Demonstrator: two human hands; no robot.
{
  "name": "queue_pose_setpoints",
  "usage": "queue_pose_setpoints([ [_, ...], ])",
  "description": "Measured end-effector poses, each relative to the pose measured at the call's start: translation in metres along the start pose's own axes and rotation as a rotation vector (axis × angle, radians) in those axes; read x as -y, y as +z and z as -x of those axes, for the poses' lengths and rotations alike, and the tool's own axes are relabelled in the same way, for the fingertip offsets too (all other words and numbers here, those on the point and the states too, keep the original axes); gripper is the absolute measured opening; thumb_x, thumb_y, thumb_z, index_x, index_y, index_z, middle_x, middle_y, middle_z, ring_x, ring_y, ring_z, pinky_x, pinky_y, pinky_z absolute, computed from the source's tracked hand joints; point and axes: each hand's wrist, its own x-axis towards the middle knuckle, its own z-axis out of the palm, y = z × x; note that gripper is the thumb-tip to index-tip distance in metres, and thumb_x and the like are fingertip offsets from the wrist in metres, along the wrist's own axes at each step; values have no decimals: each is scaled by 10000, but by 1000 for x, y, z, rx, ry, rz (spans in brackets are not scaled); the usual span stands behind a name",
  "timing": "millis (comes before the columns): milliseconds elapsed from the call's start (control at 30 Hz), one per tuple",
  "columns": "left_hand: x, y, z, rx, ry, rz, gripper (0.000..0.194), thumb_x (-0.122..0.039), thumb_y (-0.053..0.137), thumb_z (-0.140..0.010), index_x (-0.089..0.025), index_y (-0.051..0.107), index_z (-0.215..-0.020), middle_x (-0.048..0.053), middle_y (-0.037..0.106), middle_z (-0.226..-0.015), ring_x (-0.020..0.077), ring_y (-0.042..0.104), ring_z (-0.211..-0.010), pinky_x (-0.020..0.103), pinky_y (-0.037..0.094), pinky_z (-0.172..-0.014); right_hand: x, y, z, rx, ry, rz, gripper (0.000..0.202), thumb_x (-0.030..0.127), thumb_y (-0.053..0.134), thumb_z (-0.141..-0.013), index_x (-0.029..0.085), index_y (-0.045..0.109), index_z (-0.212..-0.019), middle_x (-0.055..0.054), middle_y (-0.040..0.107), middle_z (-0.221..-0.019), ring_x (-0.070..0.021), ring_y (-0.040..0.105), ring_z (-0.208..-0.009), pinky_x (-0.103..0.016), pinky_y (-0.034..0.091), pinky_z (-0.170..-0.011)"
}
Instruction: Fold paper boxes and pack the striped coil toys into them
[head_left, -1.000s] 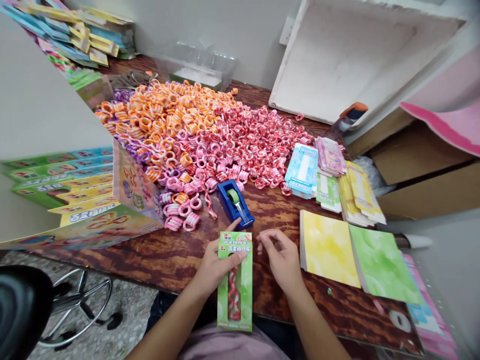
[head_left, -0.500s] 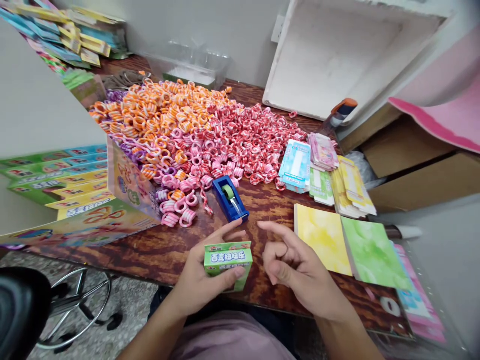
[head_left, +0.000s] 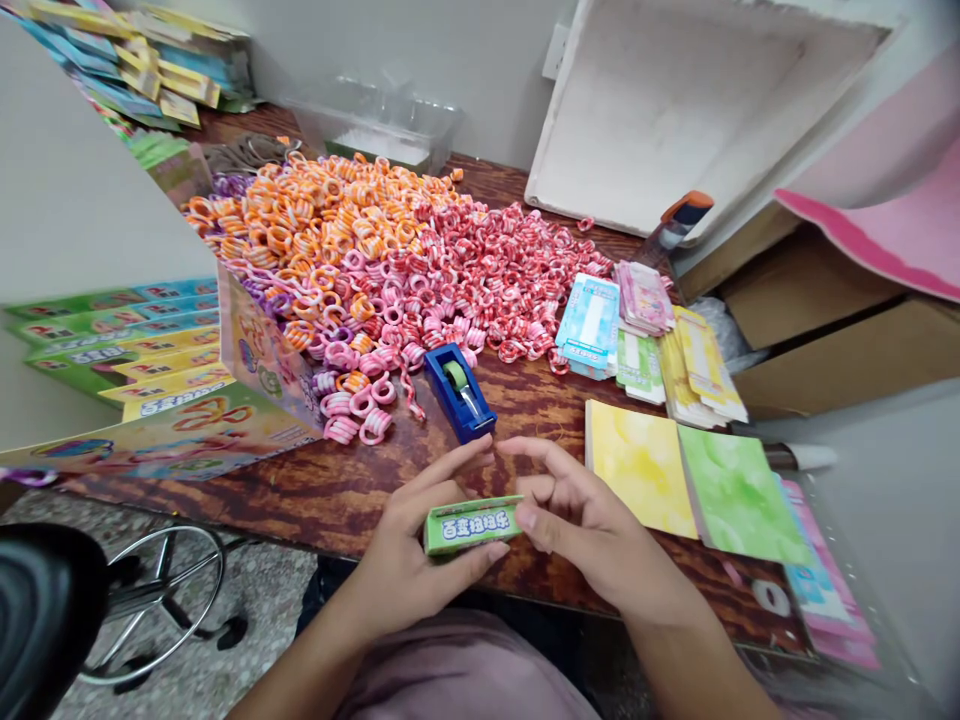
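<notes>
A small green box with white and blue lettering lies between my hands above the table's front edge. My left hand grips its left side, thumb along the front. On its right end rest the thumb and fingers of my right hand, closed on the box, with the index finger stretched toward the left one. Just beyond my fingertips stands a blue tape dispenser with a green roll. Behind it spreads a large heap of striped rings in orange, red, pink and purple.
Cut cards and stacks of yellow and green sheets lie at the right. A display box holding small cartons stands at the left. Behind are a clear tray and a white foam box. A stool is lower left.
My right hand has moved left and taken hold of the green box's right end. The box has tipped so that its lettered narrow side faces me.
</notes>
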Motion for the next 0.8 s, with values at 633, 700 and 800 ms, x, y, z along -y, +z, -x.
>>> queue_pose_setpoints([
  [633, -1, 2, 7, 52, 78, -22, 119, -273, 823, -834, -193, 736, -848, 139, 613, -1505, 292, 686, -1215, 403, 529, -1058, -26, -8, -5, 120, 176, -387, 544, 425, 911, -793, 212, 603, -1187, 95, 637, -598, -22, 353, -349, -122, 238, -332],
  [700, 0, 1, 10, 79, 74, -28, 129, -293, 834, -823, -206, 743, -850, 121, 601, -1516, 309, 646, -1255, 438, 489, -1096, -31, -13, -6, 170, 212, -382, 623, 440, 927, -763, 196, 607, -1239, 63, 700, -593, -39, 398, -295, -123, 279, -295],
  [800, 2, 2, 14, 106, 89, -17, 137, -313, 835, -811, -215, 740, -824, 109, 595, -1518, 336, 600, -1312, 473, 427, -1138, -39, -18, -7, 233, 278, -378, 753, 439, 954, -718, 159, 609, -1325, 22, 745, -598, -79, 489, -279, -134, 364, -282],
])
